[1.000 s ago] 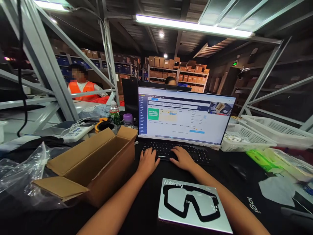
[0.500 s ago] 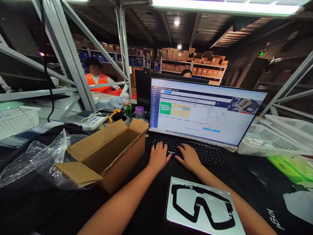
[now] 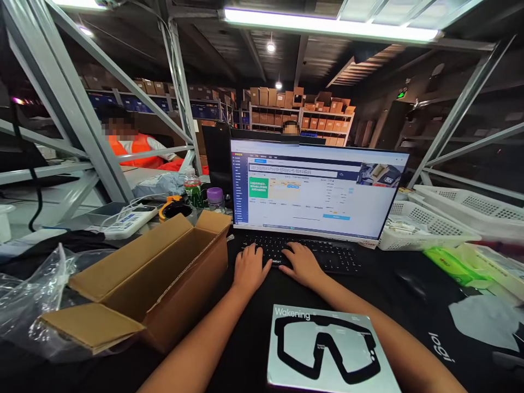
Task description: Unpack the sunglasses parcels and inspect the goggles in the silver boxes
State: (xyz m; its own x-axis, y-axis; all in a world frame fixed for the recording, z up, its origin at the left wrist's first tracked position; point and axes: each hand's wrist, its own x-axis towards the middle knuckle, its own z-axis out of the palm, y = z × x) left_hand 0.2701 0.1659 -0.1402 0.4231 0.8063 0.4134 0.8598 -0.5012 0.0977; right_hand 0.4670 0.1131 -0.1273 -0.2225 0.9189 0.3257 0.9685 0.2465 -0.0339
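My left hand (image 3: 249,268) and my right hand (image 3: 301,264) both rest on a black keyboard (image 3: 315,255), fingers spread flat over the keys and holding nothing. A monitor (image 3: 315,188) behind the keyboard shows a software page. Between my forearms, near the table's front edge, lies a flat silver box (image 3: 329,349) printed with a black goggle outline and the word "Wakening". An open, empty cardboard box (image 3: 151,278) stands just left of my left arm.
Crumpled clear plastic (image 3: 28,303) lies at the far left. White plastic baskets (image 3: 426,226), green packets (image 3: 450,265) and a black mouse (image 3: 411,283) sit at the right. Bottles (image 3: 192,188) and a white device (image 3: 129,221) stand behind the carton. A person in an orange vest (image 3: 137,150) sits beyond the steel racking.
Both hands stay on the keyboard with only small finger shifts. The view has swung back to the left and tilted slightly, so the table's things sit differently in frame.
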